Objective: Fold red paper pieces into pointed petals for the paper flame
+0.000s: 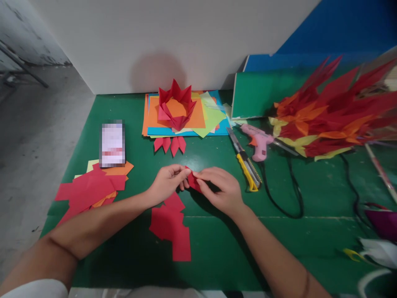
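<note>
A small piece of red paper [194,182] is pinched between my two hands above the green table. My left hand [170,182] grips its left end with thumb and fingers, hiding part of it. On the other side my right hand [221,188] has thumb and index finger closed on the paper. Just below lie several red paper pieces [173,225], overlapping. Beyond my hands are small folded red paper petals [170,145] and a ring of folded red paper points [177,105], which rests on a stack of coloured paper [149,120].
A phone [112,142] lies at left near a pile of red and orange paper [89,186]. To the right are a yellow utility knife [246,165], a pink glue gun [259,142] with a black cord [276,209], and a large red-orange paper flower arrangement [328,116].
</note>
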Demonstrator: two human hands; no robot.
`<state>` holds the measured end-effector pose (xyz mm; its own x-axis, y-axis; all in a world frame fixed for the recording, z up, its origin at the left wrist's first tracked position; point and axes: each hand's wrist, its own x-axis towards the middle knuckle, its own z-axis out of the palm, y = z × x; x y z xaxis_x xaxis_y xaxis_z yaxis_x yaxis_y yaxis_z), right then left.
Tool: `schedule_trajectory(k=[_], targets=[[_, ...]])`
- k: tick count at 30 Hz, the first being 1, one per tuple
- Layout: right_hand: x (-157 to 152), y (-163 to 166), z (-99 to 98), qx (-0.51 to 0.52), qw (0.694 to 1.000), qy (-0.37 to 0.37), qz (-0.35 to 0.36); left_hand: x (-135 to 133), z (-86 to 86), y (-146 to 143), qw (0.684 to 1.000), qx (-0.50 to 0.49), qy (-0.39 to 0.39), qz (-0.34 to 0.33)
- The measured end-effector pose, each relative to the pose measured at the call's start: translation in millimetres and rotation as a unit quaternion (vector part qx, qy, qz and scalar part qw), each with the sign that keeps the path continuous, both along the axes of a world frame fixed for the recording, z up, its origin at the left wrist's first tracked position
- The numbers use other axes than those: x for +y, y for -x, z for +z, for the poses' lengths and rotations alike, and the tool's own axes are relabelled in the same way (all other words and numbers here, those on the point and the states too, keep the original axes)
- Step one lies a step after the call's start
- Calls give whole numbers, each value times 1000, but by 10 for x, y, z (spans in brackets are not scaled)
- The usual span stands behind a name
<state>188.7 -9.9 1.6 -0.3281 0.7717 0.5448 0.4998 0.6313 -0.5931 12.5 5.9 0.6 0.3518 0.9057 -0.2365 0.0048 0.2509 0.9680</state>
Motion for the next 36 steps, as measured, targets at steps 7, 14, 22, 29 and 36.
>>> schedule_trajectory(k=[7, 14, 22, 29, 36], targets=[[-28, 52, -22, -4, 998, 0, -64, -7, 5, -1, 1000, 13, -6, 11], [-22, 57, -13, -64, 994, -62, -65, -44, 6, 0, 999, 42, -13, -7], [-29, 44, 0, -154, 978, -142, -20, -35, -14, -6, 1000, 8, 8, 7], [-34, 49, 23, -168, 978, -124, -7, -1, 16, 20, 999, -21, 24, 0], [-26, 89, 46, 1, 999, 32, -23, -19, -7, 18, 1000, -8, -11, -1]])
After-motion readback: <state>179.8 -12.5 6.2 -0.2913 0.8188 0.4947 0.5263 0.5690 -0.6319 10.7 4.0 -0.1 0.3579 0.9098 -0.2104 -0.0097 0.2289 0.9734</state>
